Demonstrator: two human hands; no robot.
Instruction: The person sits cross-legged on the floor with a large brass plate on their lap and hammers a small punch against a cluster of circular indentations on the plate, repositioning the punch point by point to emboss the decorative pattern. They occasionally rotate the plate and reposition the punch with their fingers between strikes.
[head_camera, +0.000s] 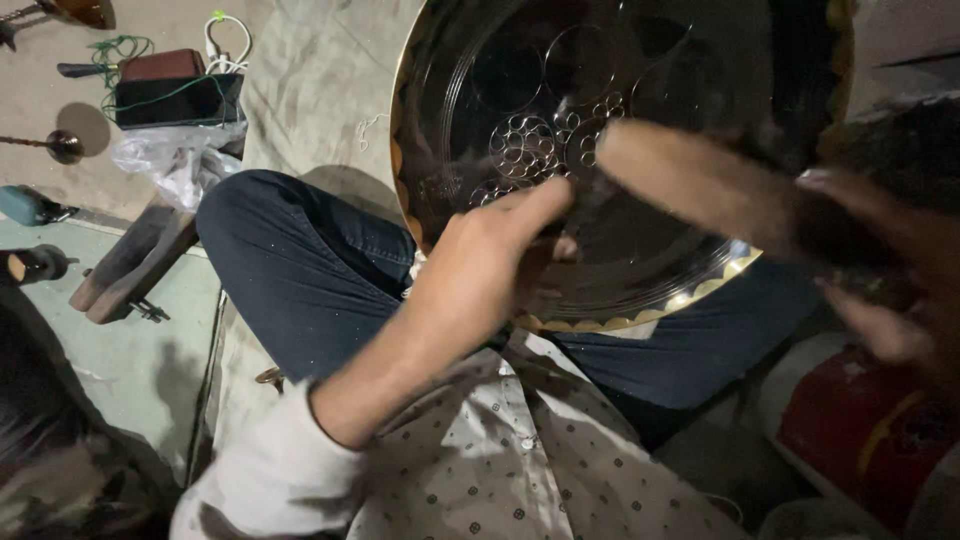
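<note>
A large round brass tray (470, 60) with engraved circles rests tilted on my lap, its scalloped gold rim toward me. My left hand (490, 265) lies against the tray's lower face, fingers closed around a thin dark tool that is mostly hidden. My right hand (880, 270), blurred at the right edge, grips a wooden mallet (690, 180) whose brown head hangs over the tray just right of the left hand.
I sit cross-legged in dark jeans (300, 270) on a cloth-covered floor. At the left lie a plastic bag (175, 160), a dark box with cables (175, 95), wooden blocks (130, 265) and hand tools. A red object (860, 420) sits at the lower right.
</note>
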